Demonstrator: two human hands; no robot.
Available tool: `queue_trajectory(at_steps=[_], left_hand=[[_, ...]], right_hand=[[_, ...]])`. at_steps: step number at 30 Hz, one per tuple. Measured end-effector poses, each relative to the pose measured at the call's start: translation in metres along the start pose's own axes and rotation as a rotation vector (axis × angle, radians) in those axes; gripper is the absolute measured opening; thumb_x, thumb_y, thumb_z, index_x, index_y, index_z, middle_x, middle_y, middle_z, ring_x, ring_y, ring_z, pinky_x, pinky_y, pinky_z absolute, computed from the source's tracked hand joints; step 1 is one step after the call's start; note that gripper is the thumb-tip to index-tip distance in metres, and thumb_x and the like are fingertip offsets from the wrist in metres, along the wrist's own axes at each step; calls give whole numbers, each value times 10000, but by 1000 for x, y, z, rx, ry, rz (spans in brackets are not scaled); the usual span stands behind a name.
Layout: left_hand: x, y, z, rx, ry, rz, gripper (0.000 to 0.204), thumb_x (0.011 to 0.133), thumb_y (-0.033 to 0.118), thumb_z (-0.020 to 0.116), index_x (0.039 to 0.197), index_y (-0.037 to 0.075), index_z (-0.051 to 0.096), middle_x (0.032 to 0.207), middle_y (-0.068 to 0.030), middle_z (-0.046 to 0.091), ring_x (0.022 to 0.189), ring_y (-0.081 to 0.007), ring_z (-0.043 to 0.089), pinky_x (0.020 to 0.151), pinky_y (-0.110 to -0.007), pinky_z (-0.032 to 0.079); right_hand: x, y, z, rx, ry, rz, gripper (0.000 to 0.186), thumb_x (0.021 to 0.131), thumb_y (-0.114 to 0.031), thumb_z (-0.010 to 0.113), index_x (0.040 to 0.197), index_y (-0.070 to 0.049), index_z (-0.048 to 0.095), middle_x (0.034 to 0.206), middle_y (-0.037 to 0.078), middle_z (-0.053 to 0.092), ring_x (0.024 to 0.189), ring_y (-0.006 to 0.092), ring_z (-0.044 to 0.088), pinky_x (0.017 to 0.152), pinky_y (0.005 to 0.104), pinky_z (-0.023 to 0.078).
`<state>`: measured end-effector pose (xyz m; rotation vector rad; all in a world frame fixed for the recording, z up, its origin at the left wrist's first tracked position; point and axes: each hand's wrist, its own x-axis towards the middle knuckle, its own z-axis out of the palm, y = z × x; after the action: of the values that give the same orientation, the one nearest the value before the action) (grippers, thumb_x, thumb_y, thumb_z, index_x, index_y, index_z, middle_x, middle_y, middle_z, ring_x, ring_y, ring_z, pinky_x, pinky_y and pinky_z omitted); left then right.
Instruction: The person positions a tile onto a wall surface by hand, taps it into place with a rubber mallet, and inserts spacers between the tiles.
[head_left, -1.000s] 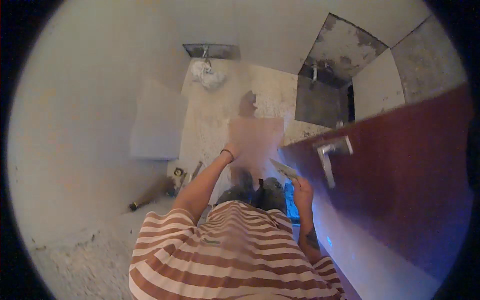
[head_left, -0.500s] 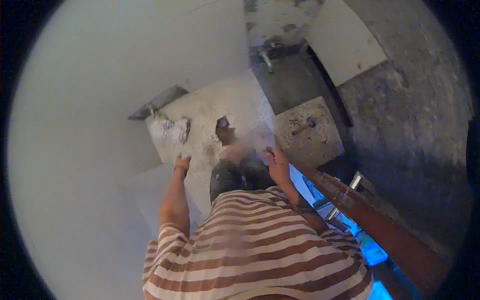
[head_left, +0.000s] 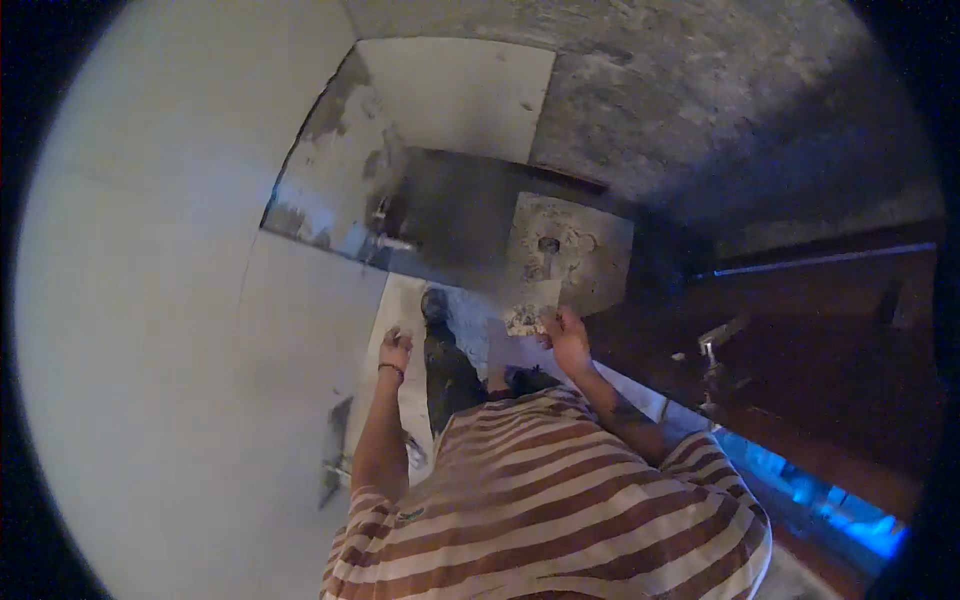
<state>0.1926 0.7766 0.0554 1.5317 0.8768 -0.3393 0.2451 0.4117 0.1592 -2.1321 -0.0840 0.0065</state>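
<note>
rough grey wall (head_left: 690,90) up top, smooth pale wall (head_left: 150,280) on l side. r hand (head_left: 568,342) pinches a flat pale piece (head_left: 537,303) btwn thumb & fingers, held out in front of the striped shirt (head_left: 560,490). l hand (head_left: 395,352) half-curled, well apart, can't tell if holding anything. dk red-brown door (head_left: 810,330) w/ metal handle (head_left: 713,345) to r.

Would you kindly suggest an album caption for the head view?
Right hand holding a thin, pale, flat piece near a dark red door with a silvery metal handle.
</note>
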Motion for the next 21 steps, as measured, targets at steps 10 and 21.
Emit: queue_trajectory(at_steps=[10,21], left_hand=[[69,178,81,135,-1020,101,411,812,170,588,1188,37,491,1069,-97,573,1025,-202,534,939,-337,395],[155,171,128,923,-277,757,478,700,222,700,1121,76,528,921,-112,633,774,-260,637,699,-376,511]], right_hand=[[109,-55,65,709,281,705,129,839,-180,585,854,-71,516,699,14,557,548,99,555,495,251,465],[178,51,195,752,-100,734,371,868,-229,541,1194,-80,443,983,86,577,677,155,570,525,303,476]])
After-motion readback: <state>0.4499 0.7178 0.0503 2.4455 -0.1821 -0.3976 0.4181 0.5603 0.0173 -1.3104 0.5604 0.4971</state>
